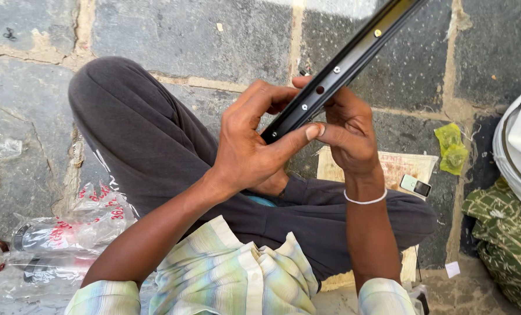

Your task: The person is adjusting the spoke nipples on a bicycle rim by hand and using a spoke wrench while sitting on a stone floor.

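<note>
At the bottom of the frame, two forearms in pale striped sleeves reach up over crossed legs in dark grey trousers point(149, 146). The left hand point(251, 146) sits at the centre, its fingers curled over the top of a black wheel rim point(330, 73) and its thumb stretched right along the rim's lower edge. The right hand point(348, 131), with a thin white bangle point(365, 200) at the wrist, cups the rim from behind and below, and its thumb meets the left thumb tip. So both hands are closed on the rim, pinching it between thumbs and fingers, neither one spread.

The rim runs from the centre of the frame up to the upper right edge, its inner channel turned to the camera, showing a row of small bright nipple heads and one larger hole.

To do this handling well, I judge the grip should stay near the hole being worked, with the thumbs bracing the edge so the rim does not twist, and the channel kept turned to the light.

Below the right wrist lies a small phone point(415, 185) on a printed sheet. At lower left is crumpled clear plastic point(68, 233). Farther off at right are a green patterned cloth point(505, 245) and a white bag point(520, 151), all on the grey stone paving point(184, 29).
</note>
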